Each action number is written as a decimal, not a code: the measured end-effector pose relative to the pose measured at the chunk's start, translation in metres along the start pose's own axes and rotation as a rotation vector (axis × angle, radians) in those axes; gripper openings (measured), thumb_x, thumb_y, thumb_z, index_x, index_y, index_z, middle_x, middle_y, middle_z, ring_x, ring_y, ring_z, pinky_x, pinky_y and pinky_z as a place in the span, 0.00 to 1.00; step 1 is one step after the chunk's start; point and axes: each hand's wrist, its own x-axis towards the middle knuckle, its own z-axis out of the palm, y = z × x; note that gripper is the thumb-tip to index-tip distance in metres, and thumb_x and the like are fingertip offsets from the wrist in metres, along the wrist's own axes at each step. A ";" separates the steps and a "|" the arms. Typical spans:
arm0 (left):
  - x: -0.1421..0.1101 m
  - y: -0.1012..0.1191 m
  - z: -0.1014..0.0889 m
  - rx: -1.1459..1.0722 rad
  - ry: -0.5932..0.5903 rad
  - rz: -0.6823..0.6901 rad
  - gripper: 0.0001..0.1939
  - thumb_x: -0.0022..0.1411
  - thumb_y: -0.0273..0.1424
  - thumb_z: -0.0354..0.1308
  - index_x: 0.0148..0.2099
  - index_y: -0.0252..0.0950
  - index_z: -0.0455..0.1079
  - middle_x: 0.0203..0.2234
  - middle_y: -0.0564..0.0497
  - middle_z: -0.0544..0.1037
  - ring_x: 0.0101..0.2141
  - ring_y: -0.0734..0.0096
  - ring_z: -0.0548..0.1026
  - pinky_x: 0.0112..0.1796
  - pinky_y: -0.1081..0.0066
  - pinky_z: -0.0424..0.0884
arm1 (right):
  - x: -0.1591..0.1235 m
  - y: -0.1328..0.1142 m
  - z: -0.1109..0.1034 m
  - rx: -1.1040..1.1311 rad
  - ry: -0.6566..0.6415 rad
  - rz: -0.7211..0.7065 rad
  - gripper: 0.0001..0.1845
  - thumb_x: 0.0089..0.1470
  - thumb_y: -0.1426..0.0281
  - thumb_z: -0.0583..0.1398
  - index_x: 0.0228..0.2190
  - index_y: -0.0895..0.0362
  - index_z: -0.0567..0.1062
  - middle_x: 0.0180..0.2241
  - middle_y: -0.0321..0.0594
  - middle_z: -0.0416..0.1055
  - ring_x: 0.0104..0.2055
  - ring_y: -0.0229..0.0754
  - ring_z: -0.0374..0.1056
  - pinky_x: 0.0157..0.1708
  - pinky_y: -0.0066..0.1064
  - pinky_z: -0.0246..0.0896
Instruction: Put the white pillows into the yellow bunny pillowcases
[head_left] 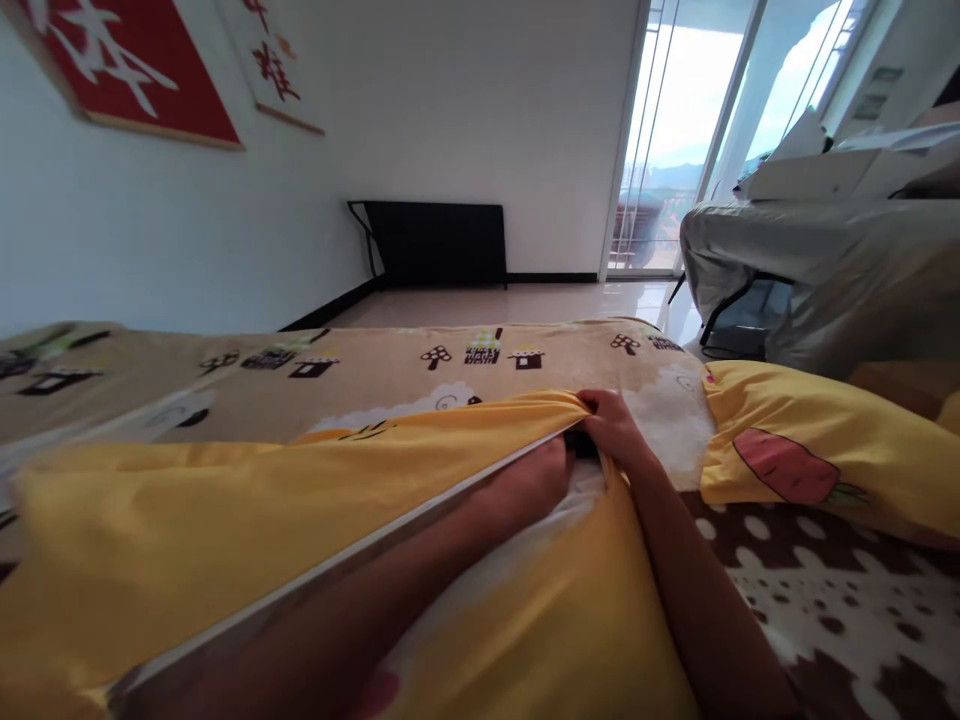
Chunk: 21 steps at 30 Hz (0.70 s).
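Note:
A yellow cloth cover with a long pale-edged opening lies across the bed in front of me. My left hand reaches inside this opening. Its fingers curl away from view near the far right end, beside a dark patch, so what they grip is hidden. White inner material shows just below that hand. At the same end, my right hand pinches the cover's edge from outside and holds it up. The fabric stretches tight from there toward the left.
A yellow pillow with a carrot-like print lies at right on the patterned blanket. Beyond the bed, a black folded panel leans against the wall. A plastic-draped table stands at right, near a glass door.

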 end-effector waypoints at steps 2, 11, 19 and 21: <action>-0.017 0.023 -0.020 0.309 -0.125 0.044 0.16 0.60 0.23 0.48 0.49 0.31 0.68 0.43 0.37 0.74 0.43 0.54 0.74 0.42 0.60 0.70 | -0.001 -0.004 -0.001 0.011 -0.019 -0.022 0.11 0.36 0.73 0.56 0.24 0.61 0.77 0.20 0.33 0.68 0.28 0.37 0.62 0.28 0.24 0.56; 0.006 0.021 -0.051 0.708 0.004 0.302 0.09 0.60 0.23 0.48 0.39 0.33 0.68 0.34 0.45 0.76 0.35 0.63 0.74 0.34 0.66 0.69 | -0.005 0.006 -0.029 0.543 -0.340 -0.012 0.20 0.37 0.59 0.65 0.32 0.59 0.77 0.30 0.37 0.74 0.33 0.40 0.67 0.34 0.28 0.61; -0.054 0.059 -0.094 0.971 0.051 0.737 0.08 0.53 0.21 0.51 0.24 0.35 0.64 0.18 0.50 0.70 0.19 0.64 0.69 0.21 0.68 0.57 | 0.016 0.054 -0.008 0.786 0.149 0.325 0.20 0.25 0.60 0.68 0.23 0.60 0.74 0.19 0.37 0.71 0.21 0.37 0.64 0.24 0.29 0.58; -0.080 0.065 -0.100 0.998 0.093 0.785 0.07 0.51 0.21 0.51 0.24 0.36 0.63 0.16 0.51 0.69 0.17 0.65 0.67 0.19 0.68 0.55 | 0.020 0.053 -0.007 0.771 0.185 0.306 0.20 0.23 0.66 0.68 0.24 0.59 0.74 0.18 0.33 0.70 0.20 0.35 0.61 0.22 0.27 0.55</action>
